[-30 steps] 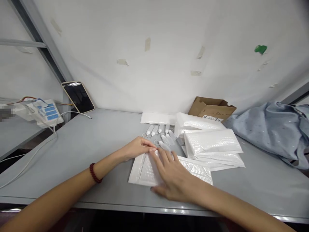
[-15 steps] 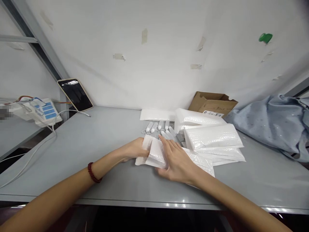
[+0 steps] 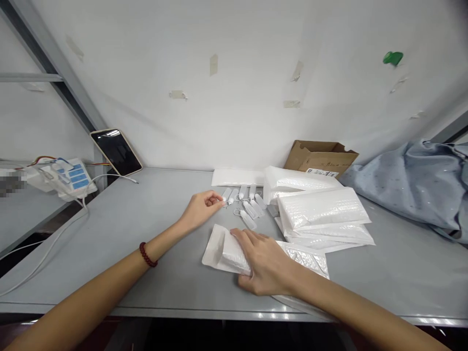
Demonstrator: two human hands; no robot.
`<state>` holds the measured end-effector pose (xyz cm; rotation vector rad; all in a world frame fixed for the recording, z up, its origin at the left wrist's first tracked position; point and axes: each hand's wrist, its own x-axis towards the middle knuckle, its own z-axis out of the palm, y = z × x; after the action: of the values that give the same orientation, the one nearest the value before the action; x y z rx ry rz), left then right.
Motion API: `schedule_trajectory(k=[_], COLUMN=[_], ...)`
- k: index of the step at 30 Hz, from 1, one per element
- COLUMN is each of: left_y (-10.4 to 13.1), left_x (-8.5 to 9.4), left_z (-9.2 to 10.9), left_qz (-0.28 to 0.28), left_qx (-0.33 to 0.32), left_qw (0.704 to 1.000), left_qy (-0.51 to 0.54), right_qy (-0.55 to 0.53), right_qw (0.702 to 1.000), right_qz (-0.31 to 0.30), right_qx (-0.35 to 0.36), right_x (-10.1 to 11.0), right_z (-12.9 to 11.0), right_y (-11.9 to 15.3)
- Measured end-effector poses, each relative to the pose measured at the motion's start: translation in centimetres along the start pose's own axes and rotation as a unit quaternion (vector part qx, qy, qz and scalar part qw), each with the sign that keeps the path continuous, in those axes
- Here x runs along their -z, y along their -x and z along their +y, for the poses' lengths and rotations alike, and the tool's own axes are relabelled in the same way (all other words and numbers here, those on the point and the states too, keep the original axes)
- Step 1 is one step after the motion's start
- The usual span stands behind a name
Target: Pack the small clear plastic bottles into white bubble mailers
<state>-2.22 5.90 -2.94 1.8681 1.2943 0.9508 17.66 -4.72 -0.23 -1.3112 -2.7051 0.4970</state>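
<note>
My right hand (image 3: 265, 261) is wrapped round a white padded envelope (image 3: 234, 253), whose opening faces left. Up at the left end of a group of small clear tubes with wire rings (image 3: 250, 209), my left hand (image 3: 203, 207) has its fingers pressed together at one tube (image 3: 226, 194). Whether the fingertips grip that tube or its ring is partly hidden. Another bubble envelope (image 3: 309, 258) lies under and beyond my right wrist. Several padded envelopes (image 3: 323, 209) are stacked to the right of the tubes.
An open cardboard box (image 3: 321, 156) stands against the wall behind the envelopes. Blue-grey fabric (image 3: 413, 190) lies at the right. A phone (image 3: 117, 151) leans at the back left, near a power strip (image 3: 75, 178) and a white cable (image 3: 51, 236). A flat white packet (image 3: 237, 177) lies behind the tubes.
My left hand has come out of the envelope's opening and moved up to the tubes. My right hand and the envelope have shifted slightly towards the table's front edge.
</note>
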Motion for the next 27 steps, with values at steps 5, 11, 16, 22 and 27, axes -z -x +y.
schedule_trajectory(k=[5, 11, 16, 22, 27], left_y=[-0.1, -1.8, -1.5, -0.7, 0.3], left_x=[-1.4, -1.9, 0.6, 7.1, 7.0], left_z=[1.0, 2.0, 2.8, 3.9, 4.4], left_qz=[-0.158, -0.262, -0.253, -0.279, -0.356], left_qx=[-0.236, -0.216, -0.145, 0.009, 0.005], left_qw=[0.95, 0.922, 0.95, 0.958, 0.925], left_qy=[-0.127, -0.186, -0.114, -0.061, -0.133], right_qy=[0.0, -0.016, -0.025, -0.031, -0.034], right_qw=[1.0, 1.0, 1.0, 0.999, 0.999], right_qz=[-0.005, -0.004, 0.001, -0.003, 0.006], right_qx=[0.015, 0.012, -0.002, -0.029, -0.039], right_x=[-0.4, -0.4, -0.2, 0.1, 0.0], right_z=[-0.1, 0.2, 0.2, 0.6, 0.6], right_y=[0.1, 0.1, 0.2, 0.1, -0.1])
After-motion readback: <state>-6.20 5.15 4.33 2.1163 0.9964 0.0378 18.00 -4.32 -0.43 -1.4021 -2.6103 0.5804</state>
